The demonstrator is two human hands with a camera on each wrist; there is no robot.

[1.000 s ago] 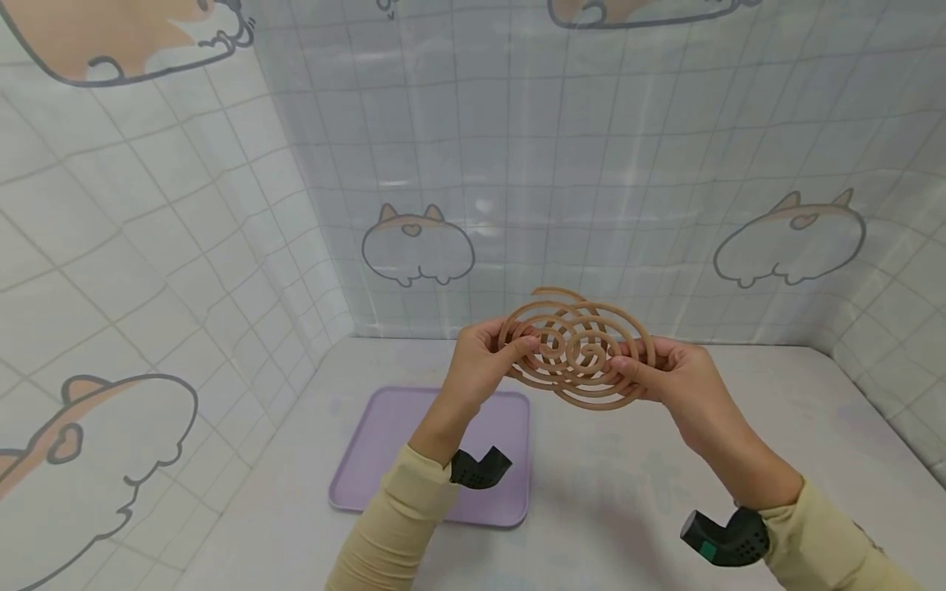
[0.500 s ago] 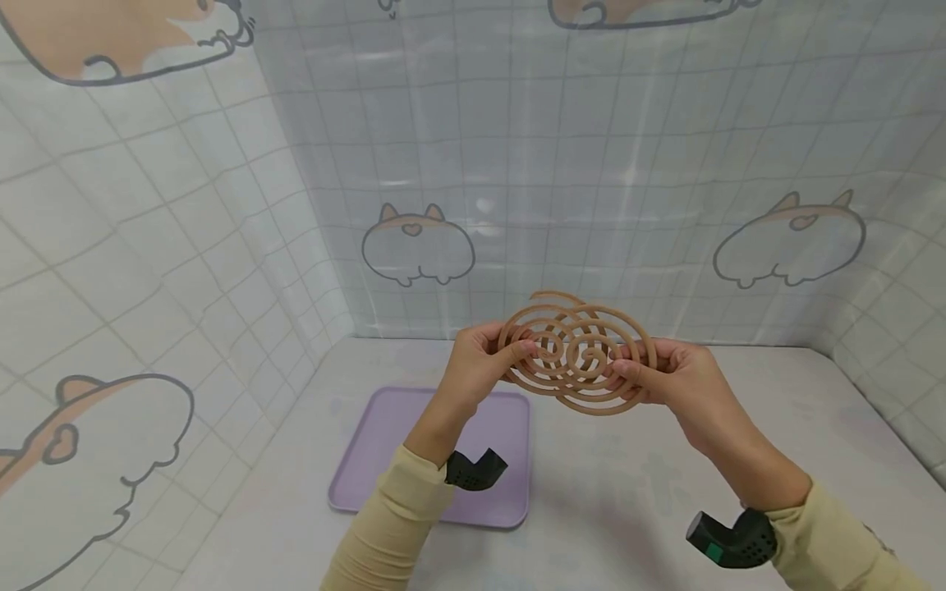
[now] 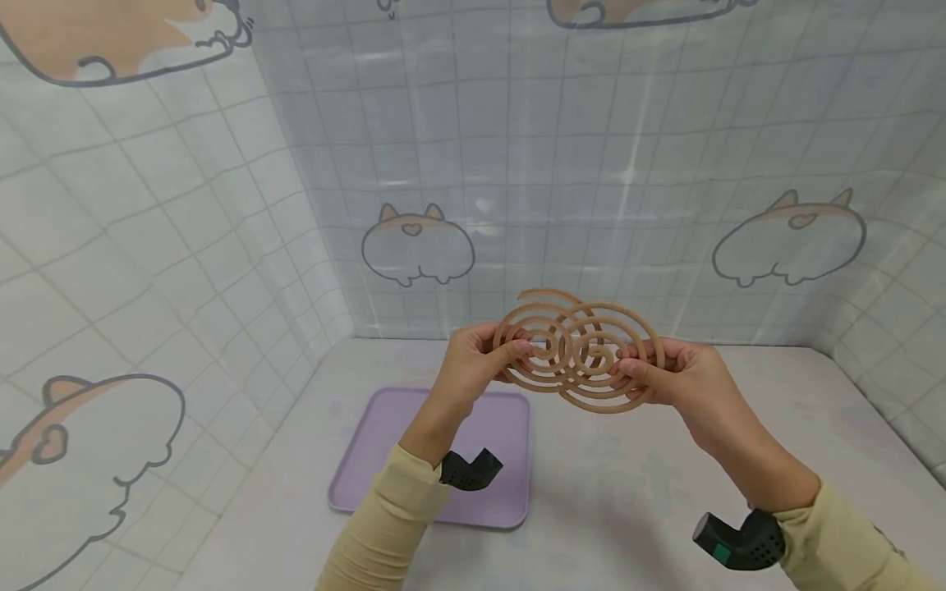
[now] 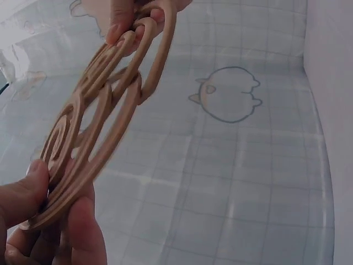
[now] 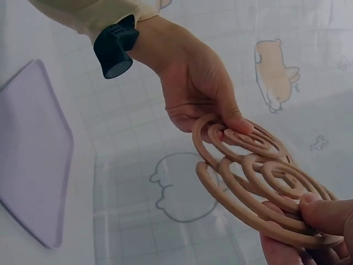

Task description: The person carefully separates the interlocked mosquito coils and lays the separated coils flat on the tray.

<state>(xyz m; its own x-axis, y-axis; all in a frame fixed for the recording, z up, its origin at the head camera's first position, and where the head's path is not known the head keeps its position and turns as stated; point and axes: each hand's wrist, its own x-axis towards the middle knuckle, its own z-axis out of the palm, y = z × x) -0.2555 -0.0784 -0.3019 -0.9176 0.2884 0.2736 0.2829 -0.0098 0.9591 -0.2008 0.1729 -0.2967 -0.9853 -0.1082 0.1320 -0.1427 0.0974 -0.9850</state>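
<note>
Two brown mosquito coils, flat spirals, overlap with their rings interlaced, held up above the table in the head view. My left hand [image 3: 467,369] pinches the left coil [image 3: 535,306], thumb on its near face and fingers behind. The right coil [image 3: 602,409] is pinched the same way by my right hand [image 3: 691,379]. In the left wrist view the spirals are seen nearly edge-on, and a thick outer ring [image 4: 122,122] crosses the other coil's rings. Seen from the right wrist, the left thumb [image 5: 234,118] presses near the far spiral's centre.
A lilac tray [image 3: 399,414] lies on the white table [image 3: 628,476], partly behind my left forearm. Tiled sheeting [image 3: 547,164] with cartoon dogs walls the back and sides. Black cameras sit on my left wrist [image 3: 470,471] and right wrist [image 3: 739,542].
My hands have drawn slightly apart, left hand to the left and right hand to the right. The two coils overlap a little less than before, still interlaced.
</note>
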